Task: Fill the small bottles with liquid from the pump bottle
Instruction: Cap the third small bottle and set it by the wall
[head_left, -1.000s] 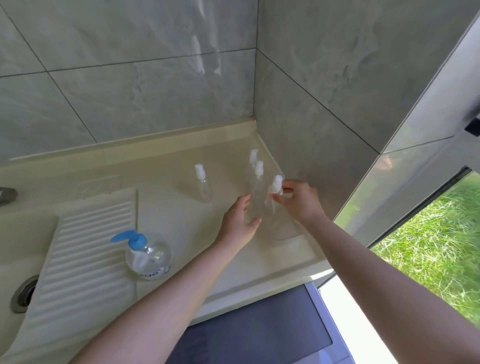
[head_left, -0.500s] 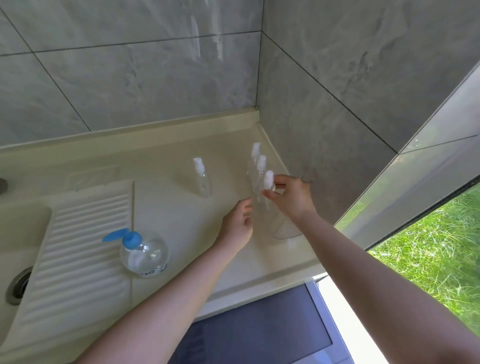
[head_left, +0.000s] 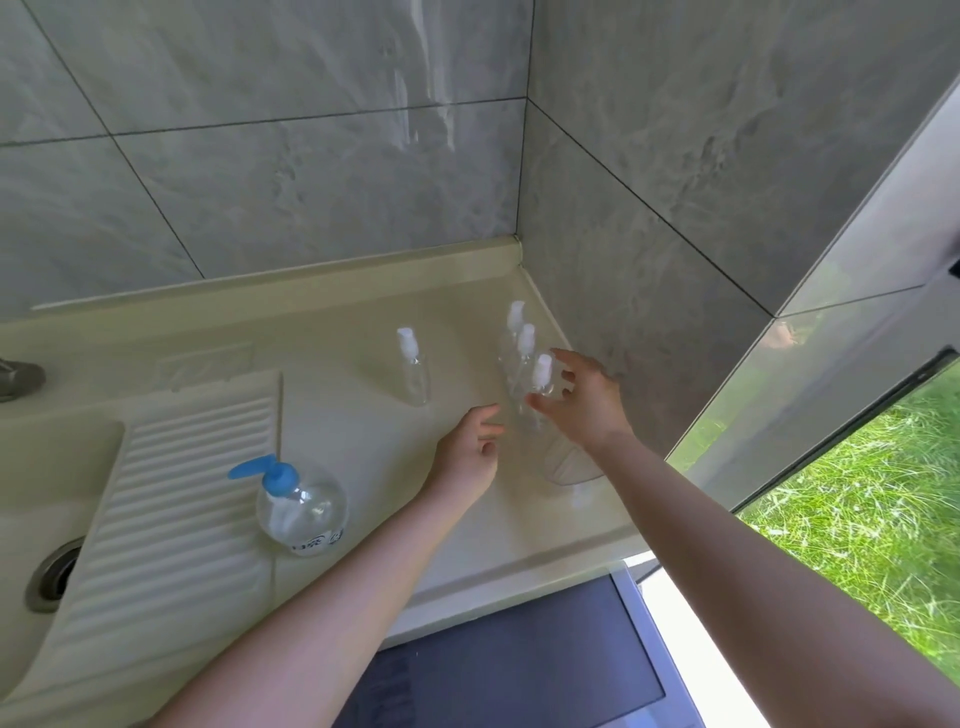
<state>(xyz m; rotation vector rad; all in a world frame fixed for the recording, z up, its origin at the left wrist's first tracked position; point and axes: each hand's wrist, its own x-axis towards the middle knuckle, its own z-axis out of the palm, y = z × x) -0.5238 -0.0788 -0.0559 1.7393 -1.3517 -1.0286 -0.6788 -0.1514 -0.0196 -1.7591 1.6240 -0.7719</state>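
**soapdecanter:** ok so here's where my hands are. My right hand (head_left: 582, 402) is at the nearest small bottle (head_left: 537, 395), fingers spread around its white cap (head_left: 543, 370). Thumb is low by the neck and the other fingers arch over the top. Honestly can't tell if I'm actually touching it or just cupping the air around it, the clear plastic nearly vanishes. My left hand (head_left: 470, 454) is just beside the same bottle on its left, fingers loosely curled, holding nothing.

**tilefan88:** where's the rest of the set?

**soapdecanter:** two more small bottles stand in a row right behind that one, the middle bottle (head_left: 522, 358) and the far bottle (head_left: 511, 332), running back toward the corner along the right wall. A fourth bottle (head_left: 413, 371) stands by itself off to the left, well apart from the row. All upright, all with white caps on.

**tilefan88:** and the big one?

**soapdecanter:** pump bottle (head_left: 301, 506) with the blue pump head is nearer me and off to the left on the cream table (head_left: 467, 545), right at the edge of the ribbed washboard (head_left: 171, 499). Nozzle points left. There's a clear dish thing (head_left: 571, 462) under my right wrist, can't make out what it is. Sink drain (head_left: 52, 577) is at the far left, grey wall tiles (head_left: 291, 171) behind, and grass (head_left: 857, 509) through the window on my right.
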